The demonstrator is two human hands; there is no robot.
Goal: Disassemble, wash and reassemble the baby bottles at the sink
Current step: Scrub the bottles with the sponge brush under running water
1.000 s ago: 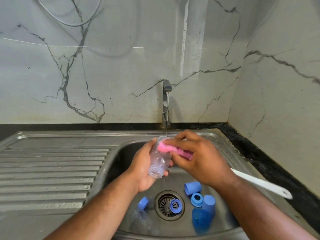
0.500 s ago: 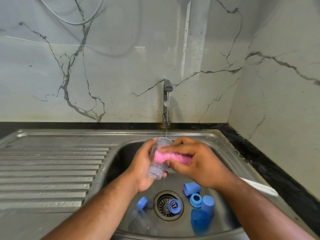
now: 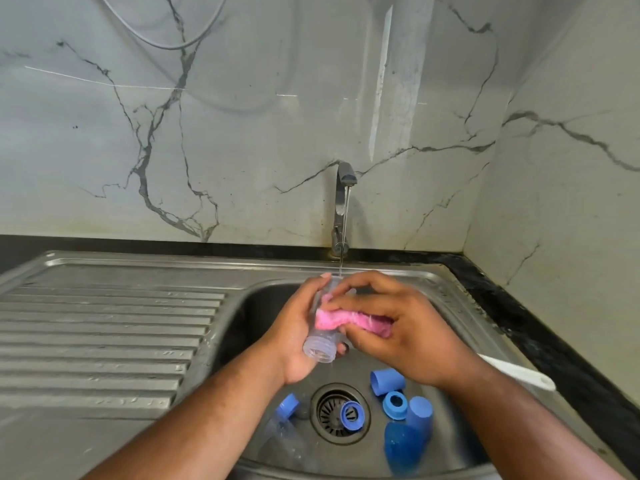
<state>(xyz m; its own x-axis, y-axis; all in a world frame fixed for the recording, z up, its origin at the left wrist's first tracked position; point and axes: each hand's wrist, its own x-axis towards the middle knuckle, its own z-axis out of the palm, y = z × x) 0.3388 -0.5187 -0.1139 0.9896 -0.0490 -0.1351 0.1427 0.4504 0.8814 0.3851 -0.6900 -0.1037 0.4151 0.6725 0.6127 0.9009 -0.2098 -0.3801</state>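
The left hand (image 3: 294,327) grips a clear bottle (image 3: 320,346) under the tap (image 3: 343,202); the right hand (image 3: 398,327) pinches a pink sponge (image 3: 346,320) against it; blue caps (image 3: 388,381) lie in the sink (image 3: 450,282).

We see both forearms reach in and meet just below the tap (image 3: 341,209). The left hand (image 3: 294,334), left of its stream, curls round a clear bottle (image 3: 320,349). The right hand (image 3: 405,337), right of the stream, presses a pink sponge (image 3: 349,322) against the bottle's side, fingers arched.
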